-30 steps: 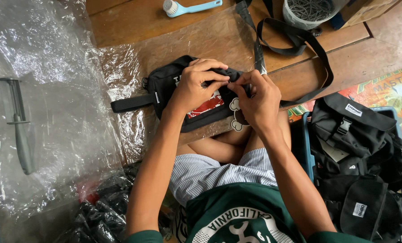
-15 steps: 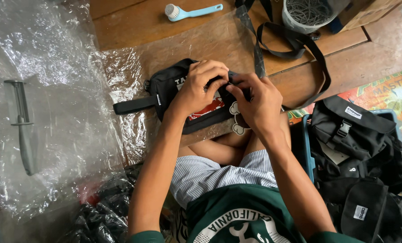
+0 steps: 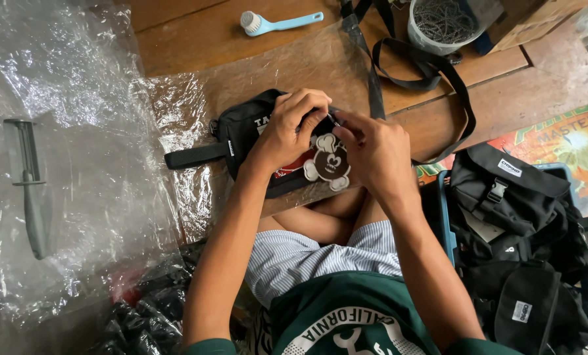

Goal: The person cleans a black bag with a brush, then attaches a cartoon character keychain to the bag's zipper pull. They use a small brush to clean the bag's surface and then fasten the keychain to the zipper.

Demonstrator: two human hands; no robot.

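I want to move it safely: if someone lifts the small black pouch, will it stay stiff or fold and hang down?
The small black pouch is probably soft: its fabric dents under the left hand. Its side strap lies limp, so it would likely dangle. The cartoon tag near the right hand may swing.

Small white rectangular labels sit on the black bags in the blue bin (image 3: 508,167) (image 3: 521,311), a cartoon-figure hang tag (image 3: 328,163) lies on the black pouch (image 3: 245,128), and what is possibly a cardboard box (image 3: 524,20) stands top right.
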